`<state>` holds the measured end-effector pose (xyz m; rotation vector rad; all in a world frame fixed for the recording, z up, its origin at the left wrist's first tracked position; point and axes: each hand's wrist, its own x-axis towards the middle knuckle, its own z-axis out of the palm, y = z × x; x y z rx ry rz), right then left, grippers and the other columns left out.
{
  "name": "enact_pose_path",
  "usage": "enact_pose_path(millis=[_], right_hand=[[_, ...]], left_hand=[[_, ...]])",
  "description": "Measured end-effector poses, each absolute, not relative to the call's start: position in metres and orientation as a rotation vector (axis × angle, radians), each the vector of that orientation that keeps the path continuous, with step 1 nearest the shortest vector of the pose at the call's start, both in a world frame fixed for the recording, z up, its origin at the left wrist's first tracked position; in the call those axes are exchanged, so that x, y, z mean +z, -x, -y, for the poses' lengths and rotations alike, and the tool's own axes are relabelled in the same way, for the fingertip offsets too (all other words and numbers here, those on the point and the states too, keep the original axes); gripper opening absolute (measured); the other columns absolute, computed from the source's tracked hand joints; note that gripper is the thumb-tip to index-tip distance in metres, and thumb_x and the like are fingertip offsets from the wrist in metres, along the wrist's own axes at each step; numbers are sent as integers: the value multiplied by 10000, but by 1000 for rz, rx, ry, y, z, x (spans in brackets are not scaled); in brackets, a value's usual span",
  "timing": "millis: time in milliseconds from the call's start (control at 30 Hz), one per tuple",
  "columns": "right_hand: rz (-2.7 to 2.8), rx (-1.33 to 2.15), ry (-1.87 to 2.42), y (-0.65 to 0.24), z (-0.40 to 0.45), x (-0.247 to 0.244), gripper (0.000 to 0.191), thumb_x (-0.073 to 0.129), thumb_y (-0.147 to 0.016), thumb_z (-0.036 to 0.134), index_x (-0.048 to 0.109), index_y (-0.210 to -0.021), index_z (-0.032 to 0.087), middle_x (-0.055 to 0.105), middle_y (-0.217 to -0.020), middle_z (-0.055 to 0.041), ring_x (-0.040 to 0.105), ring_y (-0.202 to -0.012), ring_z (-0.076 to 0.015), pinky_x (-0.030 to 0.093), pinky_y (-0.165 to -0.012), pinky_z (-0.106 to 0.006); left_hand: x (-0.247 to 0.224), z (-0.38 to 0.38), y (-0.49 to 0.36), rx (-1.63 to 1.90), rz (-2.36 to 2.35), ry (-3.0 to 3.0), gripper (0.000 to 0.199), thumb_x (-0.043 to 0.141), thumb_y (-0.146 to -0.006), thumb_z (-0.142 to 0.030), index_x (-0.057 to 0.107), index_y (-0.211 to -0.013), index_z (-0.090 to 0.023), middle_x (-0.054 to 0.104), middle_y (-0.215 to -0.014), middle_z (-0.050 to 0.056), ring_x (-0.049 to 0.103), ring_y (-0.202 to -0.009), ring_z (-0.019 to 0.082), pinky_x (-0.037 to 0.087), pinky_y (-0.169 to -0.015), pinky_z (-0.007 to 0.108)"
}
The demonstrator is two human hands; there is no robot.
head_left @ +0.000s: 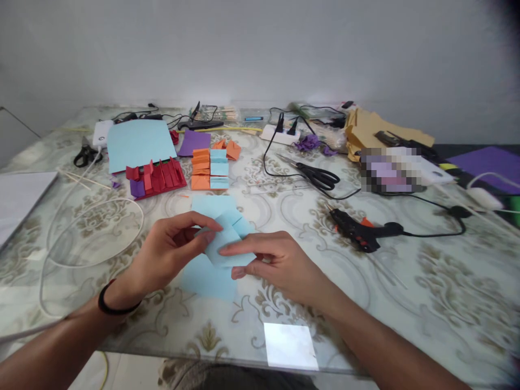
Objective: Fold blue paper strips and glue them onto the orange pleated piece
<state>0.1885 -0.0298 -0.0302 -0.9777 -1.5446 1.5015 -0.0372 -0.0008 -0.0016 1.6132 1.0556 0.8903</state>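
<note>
Between my two hands is a folded piece of light blue paper (pixel 223 246), raised a little over the table. My left hand (pixel 174 244) pinches its upper left side between thumb and fingers. On the right, my right hand (pixel 272 257) grips the paper with the index finger laid across its face and the thumb beneath. Light blue sheets (pixel 211 279) lie under and behind the held piece, partly covered by my hands. Just beyond stand folded orange paper pieces (pixel 200 169) and folded light blue pieces (pixel 219 169) in side-by-side columns.
Folded red pieces (pixel 164 177) and a light blue sheet stack (pixel 141 143) lie back left. Black scissors (pixel 319 176) and a black glue gun (pixel 359 230) with its cord are to the right. A white power strip (pixel 280 134) sits behind. A white cable (pixel 52 233) loops at left.
</note>
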Motion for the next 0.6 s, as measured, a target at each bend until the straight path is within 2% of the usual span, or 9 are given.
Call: enact_pose_path(millis=[67,200,333,500,533,600], right_hand=[[1514,1548,967,-189,29,-30,211,770,-843,131,835,-994,262,814,-938,-2,784,-727,-136,609,-669,-216],[1488,1528,1013,-189,28,-28,52,800,-852,242,808,-888,205,780,-768,-1,734,-603,-126,575,-592,-219],[1481,1487,1066,-188,28,-28,78,771,-881,272,766,-870,195,741,-693,10,719,-581,-126,548,-562,-217],[1520,1411,1087,-186,29,-27,84,761,-898,279,715,-902,209,690,-661,30,714,-603,-123,547,-593,-223],[1508,1404,1092,-185,30,-27,115,775,-886,285,704,-947,219,680,-678,35,716,-616,-127,552,-597,-228],[1425,1386,1100,-185,31,-26,310,829,-833,303,649,-1080,250,672,-789,38,719,-639,-132,570,-597,-244]], left_hand=[[-1,2,38,830,-1053,-1670,112,733,-903,-269,790,-981,-214,695,-762,6,564,-627,96,429,-516,181],[-3,5,38,717,-1011,-1735,232,750,-889,-285,753,-1112,-222,726,-894,30,645,-695,126,534,-639,231],[-7,6,37,713,-1005,-1759,289,761,-881,-290,717,-1159,-225,740,-970,42,698,-749,142,585,-732,260],[-10,7,34,746,-1080,-1771,321,780,-866,-283,702,-1174,-235,744,-978,37,706,-739,134,572,-704,241],[-10,6,34,755,-1109,-1755,323,786,-862,-285,703,-1170,-234,748,-971,35,701,-721,129,567,-687,236],[-10,6,34,804,-1161,-1705,333,810,-843,-293,707,-1153,-230,755,-968,31,693,-698,123,557,-645,223]])
